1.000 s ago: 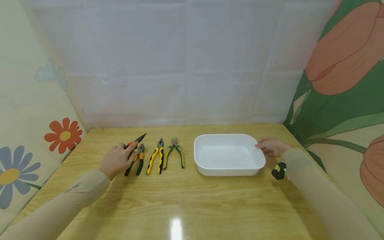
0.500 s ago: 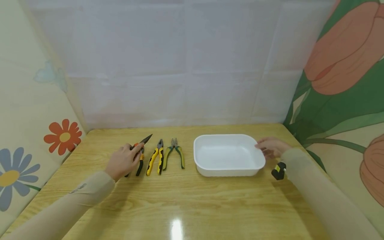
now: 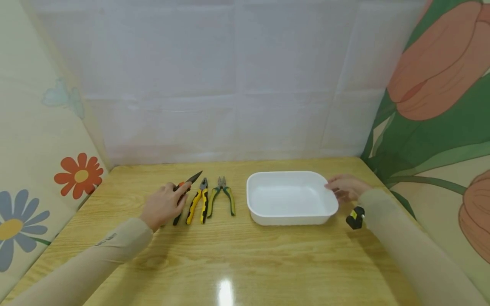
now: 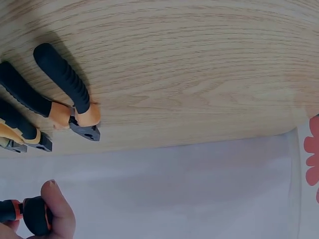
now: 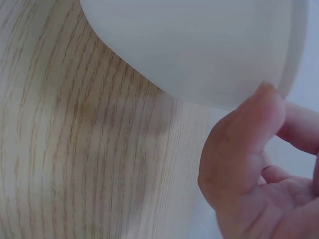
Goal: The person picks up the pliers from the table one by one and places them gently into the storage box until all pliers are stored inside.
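In the head view my left hand [image 3: 162, 207] grips needle-nose pliers [image 3: 195, 176] with a dark pointed tip and black-and-orange handles, tip toward the back right. Beneath that hand, partly hidden, lie black-and-orange pliers [image 4: 70, 87], seen whole in the left wrist view. Just right of it are yellow-and-black pliers [image 3: 197, 204], then green-handled pliers [image 3: 222, 195]. My right hand [image 3: 348, 187] pinches the right rim of a white rectangular tub [image 3: 292, 219]; in the right wrist view the thumb [image 5: 249, 129] lies against the rim, fingers on the outer side.
All of this is on a wood-grain table [image 3: 245, 259]. A white sheet [image 3: 229, 106] hangs behind its back edge, with flower-patterned walls [image 3: 440, 148] at the sides. A small black-and-yellow block [image 3: 356, 218] sits by the right wrist.
My left hand has moved right with the needle-nose pliers, now covering more of the black-and-orange pliers. The right hand and the tub have kept their places.
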`<state>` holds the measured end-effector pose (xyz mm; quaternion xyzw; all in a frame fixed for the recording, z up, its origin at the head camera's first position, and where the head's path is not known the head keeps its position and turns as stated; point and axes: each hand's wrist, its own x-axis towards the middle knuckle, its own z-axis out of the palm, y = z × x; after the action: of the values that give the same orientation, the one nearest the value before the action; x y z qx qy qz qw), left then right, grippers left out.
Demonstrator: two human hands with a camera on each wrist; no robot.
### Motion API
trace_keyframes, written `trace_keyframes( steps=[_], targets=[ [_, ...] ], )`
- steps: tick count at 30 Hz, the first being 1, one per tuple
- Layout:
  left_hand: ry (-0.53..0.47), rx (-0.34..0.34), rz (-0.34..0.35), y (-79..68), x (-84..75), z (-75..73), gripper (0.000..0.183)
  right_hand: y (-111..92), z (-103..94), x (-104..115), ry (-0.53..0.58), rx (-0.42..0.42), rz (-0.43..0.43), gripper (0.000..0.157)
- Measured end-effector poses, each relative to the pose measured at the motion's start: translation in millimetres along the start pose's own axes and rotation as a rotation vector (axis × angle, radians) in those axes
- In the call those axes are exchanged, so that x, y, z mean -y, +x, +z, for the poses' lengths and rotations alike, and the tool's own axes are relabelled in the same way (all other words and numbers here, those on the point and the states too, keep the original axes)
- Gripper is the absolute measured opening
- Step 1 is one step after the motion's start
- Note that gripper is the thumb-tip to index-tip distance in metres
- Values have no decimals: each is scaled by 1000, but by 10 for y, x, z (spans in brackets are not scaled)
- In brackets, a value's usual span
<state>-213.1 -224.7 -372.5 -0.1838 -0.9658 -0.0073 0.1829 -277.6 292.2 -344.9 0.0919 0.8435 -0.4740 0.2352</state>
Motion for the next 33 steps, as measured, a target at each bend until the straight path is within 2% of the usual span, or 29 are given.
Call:
trace_keyframes(
  steps=[7,21,33],
  targets=[
    [-22,-28,29,12,-51,2,40,12,6,-14,10,4,-2,44],
    [-26,37,21,71,-150,-29,41,-9,21,-8,7,11,-8,43],
    [-15,0,87,171,-202,-46,41,18,-3,-9,1,8,1,49]
  ],
)
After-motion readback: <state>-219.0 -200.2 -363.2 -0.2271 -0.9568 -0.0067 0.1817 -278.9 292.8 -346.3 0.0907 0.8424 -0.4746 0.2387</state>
